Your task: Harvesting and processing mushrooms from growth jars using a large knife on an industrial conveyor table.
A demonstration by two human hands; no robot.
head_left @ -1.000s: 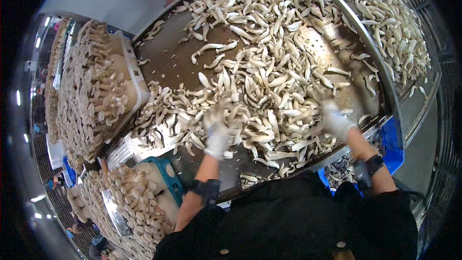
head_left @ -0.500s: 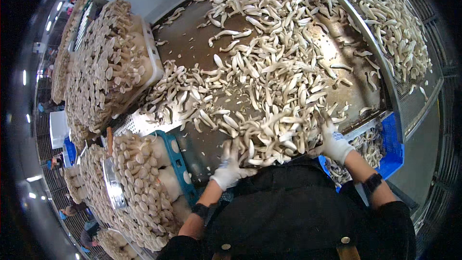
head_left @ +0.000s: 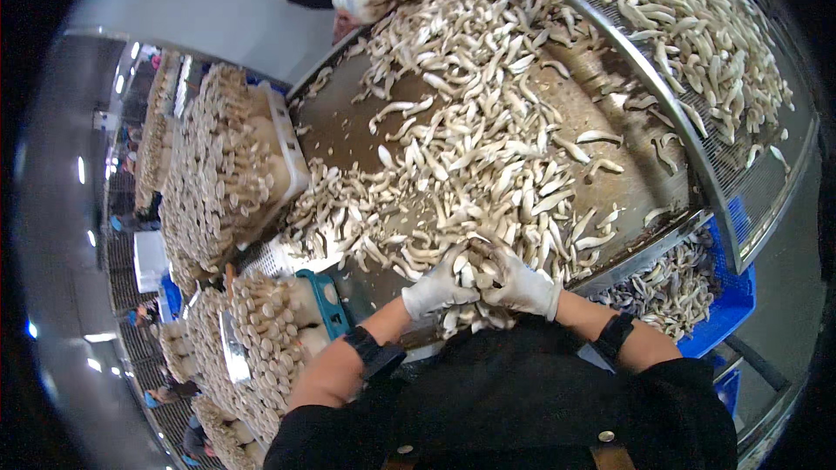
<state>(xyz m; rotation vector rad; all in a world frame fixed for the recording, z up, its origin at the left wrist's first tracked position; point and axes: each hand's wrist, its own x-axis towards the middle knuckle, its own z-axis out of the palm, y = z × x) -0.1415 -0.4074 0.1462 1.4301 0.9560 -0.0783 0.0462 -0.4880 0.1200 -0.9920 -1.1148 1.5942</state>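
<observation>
My left hand (head_left: 440, 286) and my right hand (head_left: 525, 285), both in white gloves, are drawn together at the near edge of the metal sorting table (head_left: 335, 135). Their curled fingers meet around a small bunch of mushrooms (head_left: 473, 271), with pale stems showing between them. More mushrooms lie just below my hands, against my black apron (head_left: 514, 383). Beyond them spreads a large loose heap of pale, long-stemmed mushrooms (head_left: 501, 165). Some fingertips are hidden by the bunch.
At right, a blue crate (head_left: 730, 300) holds mushrooms below the table edge. A metal rail (head_left: 644, 39) borders a mesh tray (head_left: 740, 157) with more mushrooms. Clustered mushrooms (head_left: 213, 165) fill crates at left. Across the table are a co-worker's gloved hands (head_left: 357, 0).
My hands have come from wide apart to together, closing around a bunch of mushrooms. The view has shifted, and the co-worker's gloved hands now show at the far edge.
</observation>
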